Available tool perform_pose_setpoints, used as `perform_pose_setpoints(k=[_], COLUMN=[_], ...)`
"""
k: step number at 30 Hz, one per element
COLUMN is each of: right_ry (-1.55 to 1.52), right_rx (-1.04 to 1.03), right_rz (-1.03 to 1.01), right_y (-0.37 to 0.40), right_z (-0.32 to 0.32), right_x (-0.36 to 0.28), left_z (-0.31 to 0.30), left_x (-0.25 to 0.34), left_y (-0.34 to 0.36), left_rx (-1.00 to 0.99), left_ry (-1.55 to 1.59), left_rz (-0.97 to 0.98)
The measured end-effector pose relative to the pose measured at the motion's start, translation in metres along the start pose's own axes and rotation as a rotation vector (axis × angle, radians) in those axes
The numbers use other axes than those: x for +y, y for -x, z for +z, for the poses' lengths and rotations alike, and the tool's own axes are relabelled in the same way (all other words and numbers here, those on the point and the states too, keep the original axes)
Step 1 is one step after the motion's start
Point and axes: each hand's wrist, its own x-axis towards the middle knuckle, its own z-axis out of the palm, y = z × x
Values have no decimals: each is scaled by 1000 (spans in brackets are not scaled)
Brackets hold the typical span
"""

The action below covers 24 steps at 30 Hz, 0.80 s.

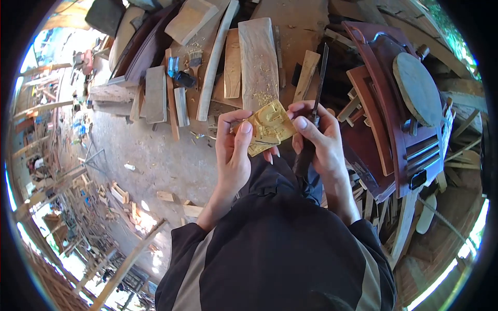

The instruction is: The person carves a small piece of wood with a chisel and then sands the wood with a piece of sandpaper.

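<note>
In front of my body, my left hand (235,147) is closed on a flat, square yellow piece (270,123) with raised shapes on its face, perhaps carved wood. My left thumb presses its left side. My right hand (322,139) wraps a tool with a long, narrow dark blade (322,72), like a file, and a dark handle (304,159) pointing down. Right-hand fingertips also reach the right edge of the yellow piece. Beyond it, a wooden board (258,57) carries yellowish shavings near its close end.
Several wood offcuts lie around the board, with a brush (195,61) and a blue-and-black object (180,72) at left. Dark red wooden furniture parts (373,98) lean at right, beside a round wooden disc (416,89). Scrap wood (165,196) litters the concrete floor (140,155).
</note>
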Motion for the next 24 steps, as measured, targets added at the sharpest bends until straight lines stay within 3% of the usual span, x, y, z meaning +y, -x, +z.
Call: perform_pose_setpoints(k=[16, 21, 24], right_ry=[91, 185, -1], right_rx=[-74, -51, 30], right_rz=[59, 78, 125], right_y=[3, 2, -10], right_z=[1, -5, -16], right_x=[17, 30, 52], left_z=[0, 2, -2], left_x=[-12, -7, -20], left_y=[39, 42, 36], left_rx=[119, 138, 179], left_ry=[-112, -113, -48], left_rz=[114, -6, -19])
